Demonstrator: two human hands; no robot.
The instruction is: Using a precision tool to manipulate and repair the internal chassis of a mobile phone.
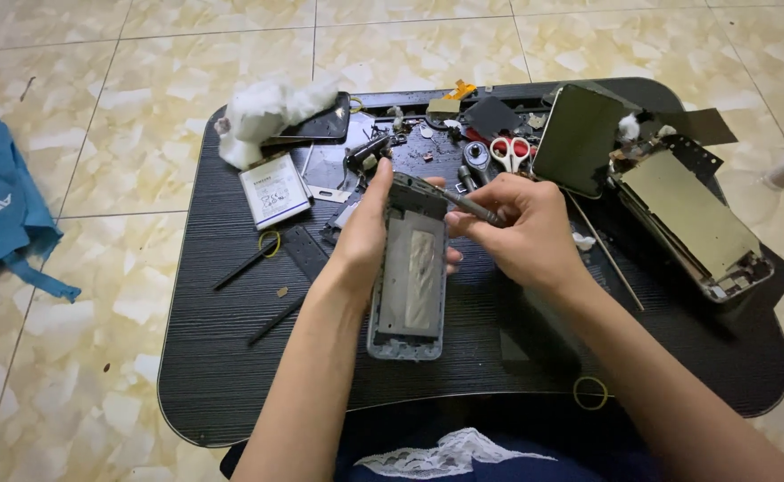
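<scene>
So the biggest thing here is the black lap table (231, 375) sitting on a tiled floor (97, 134), and everything else is spread across it. Off the table's left edge there's a blue cloth bag (4, 214) on the tiles. Toward the table's far right corner sits a gutted tablet chassis (691, 219), with a dark screen panel (579, 138) propped up just beside it.

Roughly dead center on the table is the phone frame (408, 281), opened up, bare metal plate showing, tilted up off the surface. The left hand (365, 236) has it clamped by the top left edge, fingers wrapped round the far side, thumb on the near side. The right hand (521, 232) is pinching a slim screwdriver (468, 205), fingers closed tight on the handle, tip at the frame's top end.

Toward the table's far left: a white wad of cotton (262, 116) and a white phone battery (274, 189) near it. Red-handled scissors (510, 152) lie at the far edge, and a yellow rubber band (590, 393) sits near the front right edge.
</scene>
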